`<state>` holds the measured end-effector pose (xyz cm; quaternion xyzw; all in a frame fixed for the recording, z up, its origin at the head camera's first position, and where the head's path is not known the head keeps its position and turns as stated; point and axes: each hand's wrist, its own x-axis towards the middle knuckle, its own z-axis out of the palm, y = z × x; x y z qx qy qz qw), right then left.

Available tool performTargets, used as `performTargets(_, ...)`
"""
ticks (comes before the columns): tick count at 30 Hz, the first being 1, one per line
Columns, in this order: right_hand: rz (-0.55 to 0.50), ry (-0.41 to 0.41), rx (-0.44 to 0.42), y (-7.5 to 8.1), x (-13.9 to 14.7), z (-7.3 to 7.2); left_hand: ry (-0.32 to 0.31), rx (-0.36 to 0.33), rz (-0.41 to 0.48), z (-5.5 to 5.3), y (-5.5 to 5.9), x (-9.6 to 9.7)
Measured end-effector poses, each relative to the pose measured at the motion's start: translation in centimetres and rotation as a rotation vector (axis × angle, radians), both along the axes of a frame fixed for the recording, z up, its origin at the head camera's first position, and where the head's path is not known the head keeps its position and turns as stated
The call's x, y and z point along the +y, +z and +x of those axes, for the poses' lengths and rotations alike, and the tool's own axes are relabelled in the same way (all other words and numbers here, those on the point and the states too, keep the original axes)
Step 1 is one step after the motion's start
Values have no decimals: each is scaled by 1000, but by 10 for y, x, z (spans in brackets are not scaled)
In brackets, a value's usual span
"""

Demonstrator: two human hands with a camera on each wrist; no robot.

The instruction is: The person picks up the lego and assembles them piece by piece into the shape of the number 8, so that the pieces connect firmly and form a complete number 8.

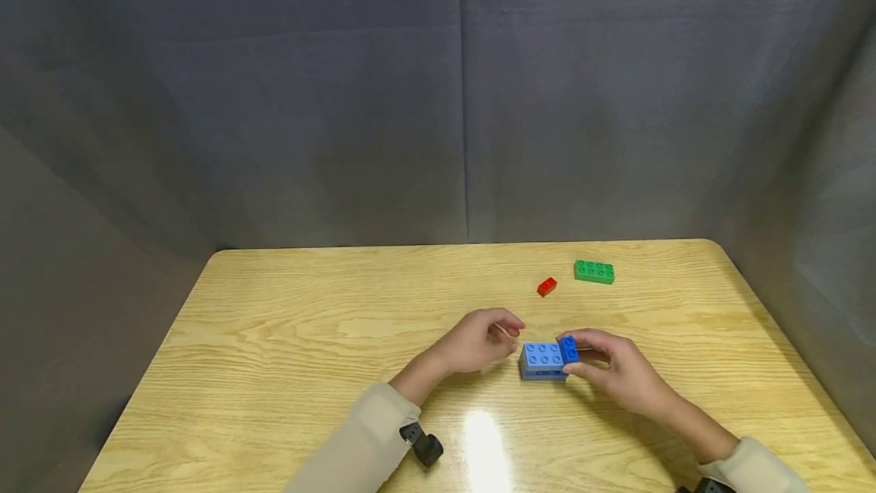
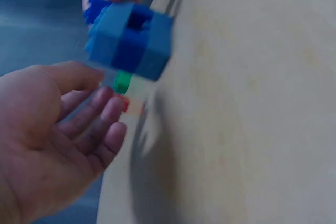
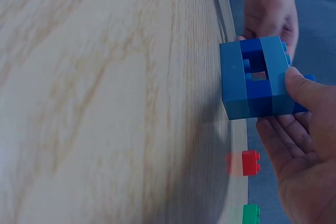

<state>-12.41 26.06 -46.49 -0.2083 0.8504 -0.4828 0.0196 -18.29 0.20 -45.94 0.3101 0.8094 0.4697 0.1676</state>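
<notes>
A stack of blue toy bricks [image 1: 544, 360] rests on the table. It has light blue top and bottom layers, and darker blue bricks [image 3: 260, 98] with a gap between them in the middle. On top of its right end sits a small dark blue brick [image 1: 569, 349]. My right hand [image 1: 626, 373] pinches this small brick between thumb and fingers, the thumb also reaching the stack's upper edge. To the stack's left, my left hand [image 1: 477, 341] has loosely bent fingers, holds nothing and is apart from the bricks [image 2: 131, 40].
Beyond the hands, a small red brick [image 1: 547, 287] and a longer green brick [image 1: 594, 271] lie on the wooden table [image 1: 294, 326]. Grey curtains [image 1: 342, 97] hang behind the table and at both sides.
</notes>
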Motion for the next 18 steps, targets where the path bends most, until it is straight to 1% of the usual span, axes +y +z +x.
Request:
performTargets(2, 7, 8, 9, 1, 0, 0, 12, -6, 43, -9, 5, -2)
performTargets(5, 23, 14, 14, 3, 1, 1, 17, -1, 65, -22, 10, -1)
performTargets(8, 39, 17, 14, 5, 3, 2, 35, 21, 24, -35, 13, 3)
performTargets(12, 39, 19, 9, 5, 4, 2, 57, 74, -53, -50, 11, 14)
performTargets(16, 39, 23, -4, 4, 4, 1, 67, 119, -85, -63, 9, 27)
performTargets(18, 44, 22, -5, 3, 3, 1, 64, 134, -103, -67, 7, 33)
